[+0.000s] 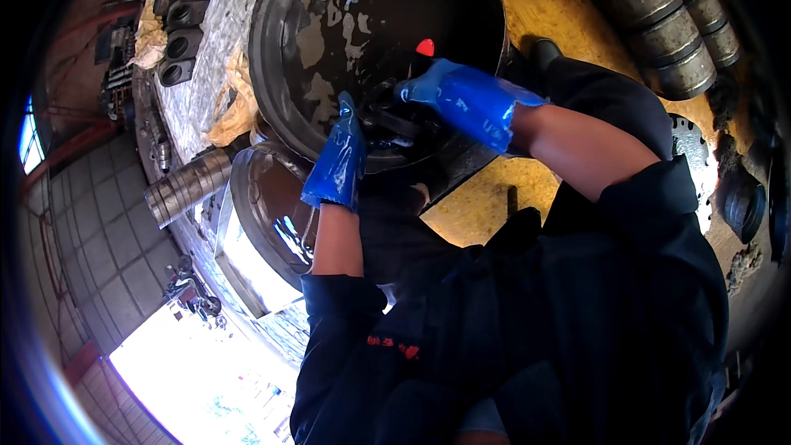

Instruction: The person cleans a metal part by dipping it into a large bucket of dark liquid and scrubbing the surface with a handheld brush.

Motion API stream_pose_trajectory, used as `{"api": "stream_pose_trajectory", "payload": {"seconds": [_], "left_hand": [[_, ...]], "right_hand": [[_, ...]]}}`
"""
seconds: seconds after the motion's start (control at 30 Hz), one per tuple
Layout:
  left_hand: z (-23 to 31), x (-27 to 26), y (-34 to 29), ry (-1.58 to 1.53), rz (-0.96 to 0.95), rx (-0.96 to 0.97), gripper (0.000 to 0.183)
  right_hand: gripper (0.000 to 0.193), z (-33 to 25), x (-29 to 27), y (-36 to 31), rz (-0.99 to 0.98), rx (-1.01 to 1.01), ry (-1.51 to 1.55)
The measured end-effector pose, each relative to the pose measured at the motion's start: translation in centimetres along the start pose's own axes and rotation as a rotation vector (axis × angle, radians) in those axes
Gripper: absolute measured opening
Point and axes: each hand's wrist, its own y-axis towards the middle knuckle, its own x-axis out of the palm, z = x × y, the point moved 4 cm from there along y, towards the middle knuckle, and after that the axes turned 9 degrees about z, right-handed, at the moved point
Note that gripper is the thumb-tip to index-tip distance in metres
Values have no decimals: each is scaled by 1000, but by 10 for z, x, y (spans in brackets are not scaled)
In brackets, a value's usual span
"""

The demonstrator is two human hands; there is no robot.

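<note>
Both my hands wear blue rubber gloves and reach into a large round basin [265, 58] of dark, oily liquid. A wet black part [395, 122] lies low at the near side of the basin, its shape hard to make out. At its left end my left hand [339, 156] grips it, one finger pointing up along the edge. My right hand [461, 97] is closed above the part's right side. A red-tipped tool [425, 48] sticks up from that fist; its lower end is hidden, so its kind is unclear.
A second round pan [257, 198] with liquid stands at the lower left, beside a ribbed metal cylinder [191, 188]. Several dark metal housings [183, 12] line the upper left. Large ribbed cylinders [651, 12] lie at the upper right on a yellow surface [535, 8].
</note>
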Motion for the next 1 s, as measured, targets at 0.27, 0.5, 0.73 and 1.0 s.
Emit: {"api": "stream_pose_trajectory", "payload": {"seconds": [0.27, 0.5, 0.73, 1.0], "left_hand": [[4, 11, -10, -243, -81, 13, 51], [-34, 14, -51, -29, -114, 21, 52], [-12, 29, -72, 311, 86, 44, 52], [-32, 16, -20, -84, 55, 129, 47]], "right_hand": [[41, 21, 2, 15, -40, -270, -385], [39, -2, -7, 25, 41, -214, -266], [33, 19, 15, 37, 52, -388, -611], [35, -12, 5, 41, 381, -408, -810]]}}
